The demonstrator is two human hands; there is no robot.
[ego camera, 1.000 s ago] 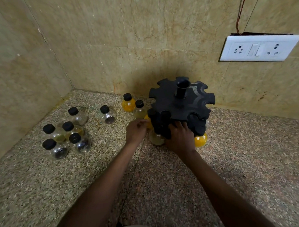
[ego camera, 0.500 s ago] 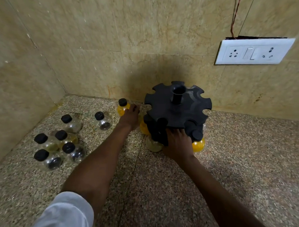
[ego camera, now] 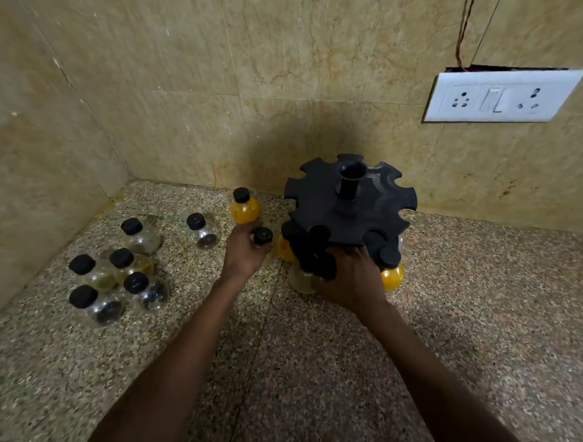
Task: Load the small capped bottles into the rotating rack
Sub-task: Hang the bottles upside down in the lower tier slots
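The black two-tier rotating rack [ego camera: 319, 199] stands by the back wall, its notched top disc bare. Its lower tier carries an orange bottle [ego camera: 393, 278], a pale bottle [ego camera: 299, 281] and another orange bottle [ego camera: 283, 251]. My right hand [ego camera: 351, 281] grips the lower tier's front edge. Just left of the rack, my left hand [ego camera: 241, 254] is closed around a small bottle whose black cap [ego camera: 262, 235] sticks out; its body is hidden. Behind that hand stands a loose orange bottle [ego camera: 245, 209].
A clear bottle [ego camera: 202, 232] stands alone on the granite counter [ego camera: 323, 369]. Several more capped bottles [ego camera: 131, 266] cluster at the left near the corner. Tiled walls close the back and left. A white socket plate [ego camera: 502, 96] hangs on the wall at right.
My left hand reached back to the bottles behind the rack, closed on one, and has drawn it toward the rack's left side. My right hand stayed on the lower tier.
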